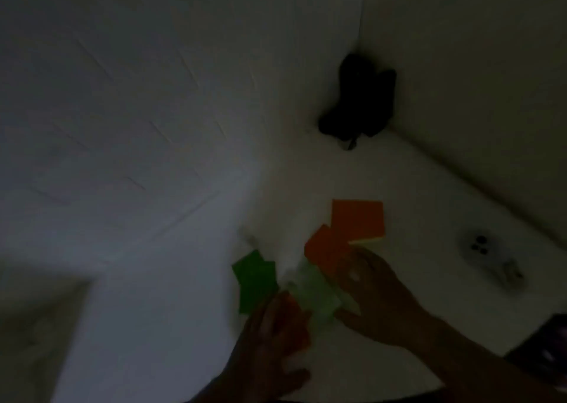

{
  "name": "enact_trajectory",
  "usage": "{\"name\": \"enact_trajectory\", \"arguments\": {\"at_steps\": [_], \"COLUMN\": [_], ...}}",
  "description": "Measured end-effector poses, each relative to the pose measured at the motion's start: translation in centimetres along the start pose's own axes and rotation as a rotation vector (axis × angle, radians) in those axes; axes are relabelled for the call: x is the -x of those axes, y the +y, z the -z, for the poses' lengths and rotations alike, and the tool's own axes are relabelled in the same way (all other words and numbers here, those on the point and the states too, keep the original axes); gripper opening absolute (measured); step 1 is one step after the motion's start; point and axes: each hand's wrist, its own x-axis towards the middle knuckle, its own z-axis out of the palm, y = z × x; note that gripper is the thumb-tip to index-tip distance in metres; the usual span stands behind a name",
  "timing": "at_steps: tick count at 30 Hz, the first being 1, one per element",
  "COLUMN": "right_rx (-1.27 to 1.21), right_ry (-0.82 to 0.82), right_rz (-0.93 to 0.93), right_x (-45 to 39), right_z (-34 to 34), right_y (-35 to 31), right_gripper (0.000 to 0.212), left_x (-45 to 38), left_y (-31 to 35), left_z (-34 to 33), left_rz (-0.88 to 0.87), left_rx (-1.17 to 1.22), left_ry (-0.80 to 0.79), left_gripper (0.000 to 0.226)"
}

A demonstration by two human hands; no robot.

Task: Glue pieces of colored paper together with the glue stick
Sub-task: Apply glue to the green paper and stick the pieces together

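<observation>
The view is dark and blurred. A stack of orange paper (357,220) lies on the white surface, with a second orange piece (322,249) overlapping its near left corner. A dark green piece (254,280) lies to the left, and a pale green piece (317,293) sits between the hands. My right hand (377,295) lies spread over the papers, fingers reaching onto the second orange piece and thumb by the pale green one. My left hand (270,347) holds a red-orange piece (296,319) at its fingers. I cannot make out a glue stick.
A dark object (359,95) sits in the far corner where two walls meet. A pale device with dark buttons (484,249) lies to the right. A dark item (546,350) is at the right edge. The white surface stretches away to the left.
</observation>
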Motion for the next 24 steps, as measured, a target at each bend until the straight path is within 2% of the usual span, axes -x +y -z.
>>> {"name": "enact_trajectory", "arguments": {"at_steps": [1, 5, 7, 11, 14, 17, 21, 24], "right_rx": [0.052, 0.116, 0.116, 0.079, 0.068, 0.104, 0.111, 0.099], "right_ry": [-0.023, -0.07, -0.083, 0.07, 0.127, 0.164, 0.208, 0.241], "right_rz": [0.065, 0.096, 0.08, 0.054, 0.075, 0.119, 0.064, 0.033], "right_x": [-0.7, -3.9, -5.0, -5.0, -4.4, -4.2, -3.5, -3.0], "right_z": [-0.9, -4.0, -4.7, -5.9, -6.2, -6.3, -6.1, -6.1], "right_y": [0.3, 2.1, 2.7, 2.8, 2.9, 2.9, 2.3, 1.9], "right_gripper": [0.077, 0.083, 0.085, 0.092, 0.083, 0.072, 0.077, 0.077], "left_x": [-1.0, -4.4, -5.5, -5.7, -5.2, -5.0, -4.4, -4.3], "left_y": [-0.3, -0.8, -1.2, -1.3, -1.5, -1.7, -2.1, -2.8], "left_z": [-0.8, -2.2, -2.5, -2.9, -3.7, -4.0, -4.0, -3.7], "left_rz": [-0.079, -0.188, -0.194, -0.137, -0.15, -0.173, -0.25, -0.27], "left_rx": [-0.042, -0.189, -0.229, -0.403, -0.439, -0.311, -0.082, 0.129], "left_ry": [-0.077, 0.08, 0.121, 0.128, 0.22, 0.285, 0.401, 0.697], "left_gripper": [0.096, 0.078, 0.076, 0.09, 0.095, 0.092, 0.07, 0.04]}}
